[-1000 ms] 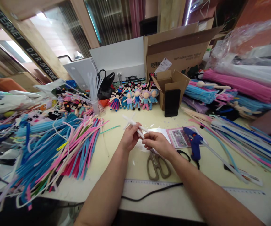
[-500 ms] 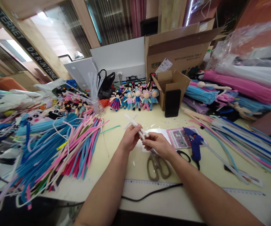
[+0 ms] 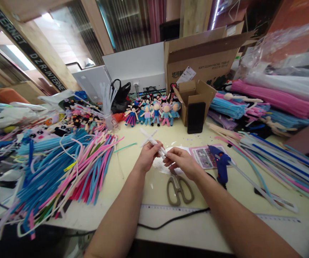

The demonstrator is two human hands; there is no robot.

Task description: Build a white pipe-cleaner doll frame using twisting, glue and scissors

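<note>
Both hands meet over the middle of the table around a bundle of white pipe cleaners (image 3: 149, 137), whose far ends cross in an X. My left hand (image 3: 149, 156) is closed round the middle of the bundle. My right hand (image 3: 180, 162) pinches its near end, fingers bent. Just below my right hand lie scissors (image 3: 179, 190) with grey-brown handles, their blades partly hidden. A blue glue gun (image 3: 221, 164) rests to the right of that hand, on a pink printed card (image 3: 200, 154).
Coloured pipe cleaners (image 3: 63, 175) pile up at left; more strips (image 3: 272, 161) lie at right. Small dolls (image 3: 156, 114) stand at the back beside a black phone (image 3: 196, 117) and a small carton (image 3: 188, 91). A ruler (image 3: 159, 209) and black cable (image 3: 170, 219) run along the front.
The white bundle has shifted slightly left and up. My right hand's fingers have moved a little on its near end, while the left keeps its grip.
</note>
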